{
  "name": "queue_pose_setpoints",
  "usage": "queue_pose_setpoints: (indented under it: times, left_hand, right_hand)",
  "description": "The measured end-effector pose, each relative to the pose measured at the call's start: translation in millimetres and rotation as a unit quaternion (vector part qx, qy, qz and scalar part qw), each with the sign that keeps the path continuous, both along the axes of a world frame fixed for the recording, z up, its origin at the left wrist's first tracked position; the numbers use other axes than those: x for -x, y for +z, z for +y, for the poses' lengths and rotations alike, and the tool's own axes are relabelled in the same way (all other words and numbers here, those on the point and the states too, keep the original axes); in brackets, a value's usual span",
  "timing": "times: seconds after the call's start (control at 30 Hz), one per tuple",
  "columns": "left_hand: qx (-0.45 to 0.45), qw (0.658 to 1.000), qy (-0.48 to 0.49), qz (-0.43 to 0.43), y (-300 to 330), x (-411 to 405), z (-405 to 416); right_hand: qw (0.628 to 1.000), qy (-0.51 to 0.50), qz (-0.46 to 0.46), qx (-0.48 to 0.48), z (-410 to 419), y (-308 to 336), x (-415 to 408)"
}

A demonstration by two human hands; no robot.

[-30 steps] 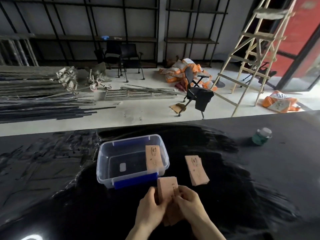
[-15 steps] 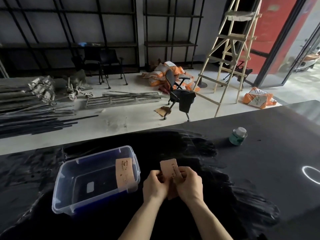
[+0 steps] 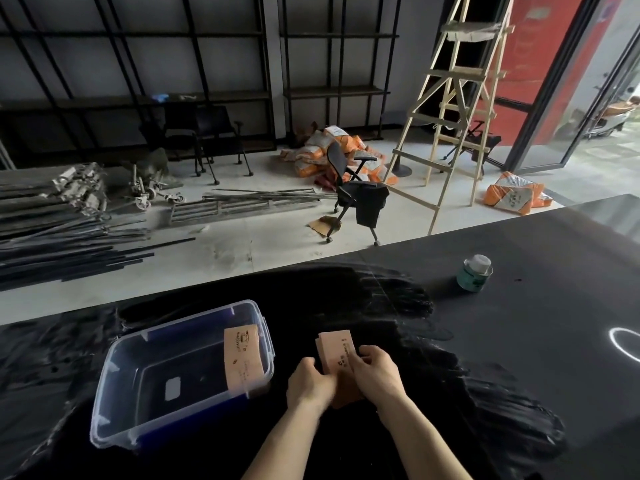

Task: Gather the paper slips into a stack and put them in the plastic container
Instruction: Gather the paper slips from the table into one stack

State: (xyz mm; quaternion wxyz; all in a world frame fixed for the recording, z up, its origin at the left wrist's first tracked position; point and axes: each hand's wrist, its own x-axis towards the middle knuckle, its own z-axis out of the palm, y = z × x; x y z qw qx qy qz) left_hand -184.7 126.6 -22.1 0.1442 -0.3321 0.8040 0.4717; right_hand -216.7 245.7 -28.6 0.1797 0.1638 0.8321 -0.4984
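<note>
A stack of pinkish-tan paper slips (image 3: 337, 351) stands tilted on the black table, held between both hands. My left hand (image 3: 310, 382) grips its left side and my right hand (image 3: 375, 372) grips its right side; the stack's lower part is hidden behind my fingers. To the left sits a clear plastic container (image 3: 138, 420) with blue handles. One tan slip (image 3: 242, 358) leans against the container's right inner wall.
A small green-labelled tin with a white lid (image 3: 475, 273) stands at the table's far right. A bright ring reflection (image 3: 625, 342) shows on the tabletop at right. Beyond the table edge lie floor clutter, a chair and a ladder.
The separate pile of slips seen on the table to the right one second ago is gone from view; both hands now hold the stack further right of the container. The camera view shifted.
</note>
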Motion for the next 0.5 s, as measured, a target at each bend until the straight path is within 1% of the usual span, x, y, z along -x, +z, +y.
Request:
queue_pose_setpoints:
  times: [0.1,0.2,0.27,0.37,0.5]
  left_hand:
    - [-0.026,1.0,0.006,-0.014,-9,0,-2]
    - [-0.048,0.999,0.014,0.005,-35,-1,-9]
    - [-0.089,0.996,0.024,0.021,-23,-14,-12]
    - [-0.131,0.99,0.013,0.042,-5,-33,-16]
    - [-0.121,0.988,-0.008,0.096,8,-57,-26]
  right_hand:
    - [0.999,-0.004,-0.022,0.036,-2,-11,-2]
    - [0.998,-0.017,-0.016,0.061,-1,-18,-11]
    - [0.997,-0.024,0.004,0.077,-1,-20,-19]
    - [0.99,-0.028,0.023,0.138,-6,-20,-33]
    - [0.976,-0.035,0.035,0.212,-17,-17,-61]
